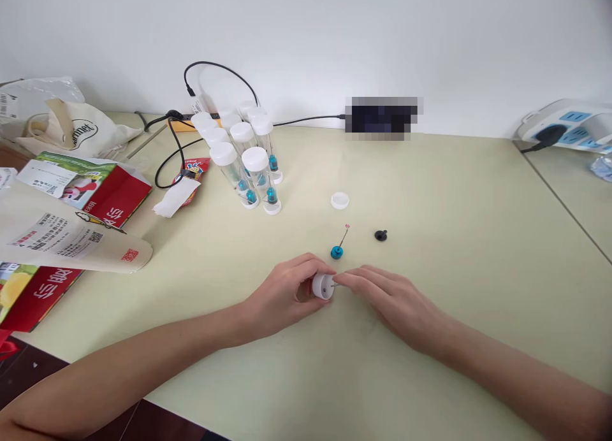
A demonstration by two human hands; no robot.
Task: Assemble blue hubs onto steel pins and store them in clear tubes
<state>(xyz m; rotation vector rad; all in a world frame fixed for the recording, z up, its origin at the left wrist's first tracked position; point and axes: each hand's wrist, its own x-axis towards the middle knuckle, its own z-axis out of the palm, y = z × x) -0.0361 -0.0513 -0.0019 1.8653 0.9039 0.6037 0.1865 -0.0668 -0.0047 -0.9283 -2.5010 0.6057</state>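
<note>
My left hand point(287, 291) is closed around a white round cap point(323, 287), its hollow side turned to the right. A small dark spot shows inside it. The fingers of my right hand point(389, 294) are pinched on a thin metal rod point(336, 285) at the cap's opening; most of the rod is hidden by the fingers. Just beyond both hands, a blue knob-like piece point(337, 252) with a thin metal stem stands on the table. A black disc with a short peg point(381, 235) lies to its right, and a white lid point(340, 201) lies farther back.
Several clear tubes with white caps point(258, 159) stand at the back left, blue pieces inside. Near them are a red packet point(195, 173) and black cables. Boxes and a paper bag point(71, 237) occupy the left side. A screen point(381, 118) leans at the wall; a power strip point(568, 125) sits right.
</note>
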